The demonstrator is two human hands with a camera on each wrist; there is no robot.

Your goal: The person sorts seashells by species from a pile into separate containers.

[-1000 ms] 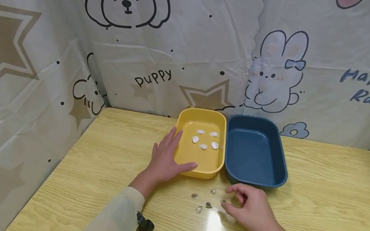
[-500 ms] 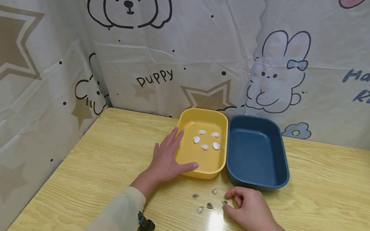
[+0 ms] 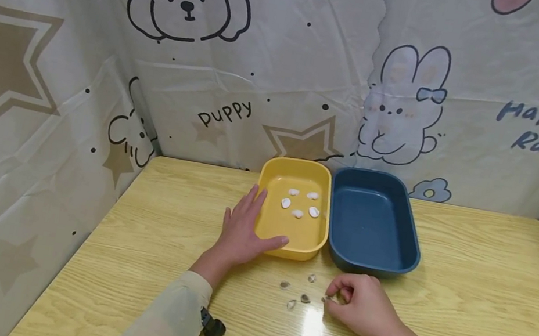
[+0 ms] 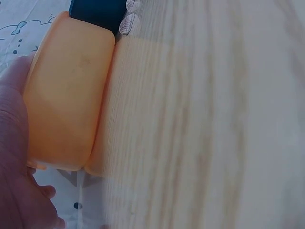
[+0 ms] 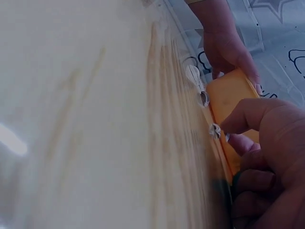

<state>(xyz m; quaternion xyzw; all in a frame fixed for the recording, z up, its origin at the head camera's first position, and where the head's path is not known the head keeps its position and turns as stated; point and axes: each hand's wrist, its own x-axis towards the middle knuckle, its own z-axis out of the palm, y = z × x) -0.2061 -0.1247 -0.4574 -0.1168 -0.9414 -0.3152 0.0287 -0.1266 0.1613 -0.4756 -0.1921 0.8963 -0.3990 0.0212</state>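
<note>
Pinching now with the right hand [image 3: 364,306]: thumb and forefinger brought close, narrowed on a small grey-brown shell [image 3: 325,299] at their tips, just over or on the pale yellow wood-grain bench [image 3: 472,294]. Wider apart a second ago, with only a gap around the shell; closed in since, and apparently shifting the shell slightly toward the near side. Cannot tell whether lifted clear or touching the bench; partly hidden by the forefinger in the right wrist view.

Spread wide with the left hand [image 3: 243,234], fingers over the left wall of the yellow rounded-rectangular tray [image 3: 290,236], thumb over its near rim. Unchanged over the same second, so seemingly there to steady the tray.

Inside the yellow tray, unmoved, five small white shells [image 3: 297,214]. Just beside it on the right, the dark blue rounded-rectangular tray [image 3: 371,225], touched by neither hand. On the bench between the hands, four loose grey-brown shells [image 3: 305,299], untouched.

For the work in hand, most likely meaning a passage from reaching to grasping: one shell seemingly secured, not yet in either tray. Small and thin-looking, so probably easy to lose from such a fingertip hold.
</note>
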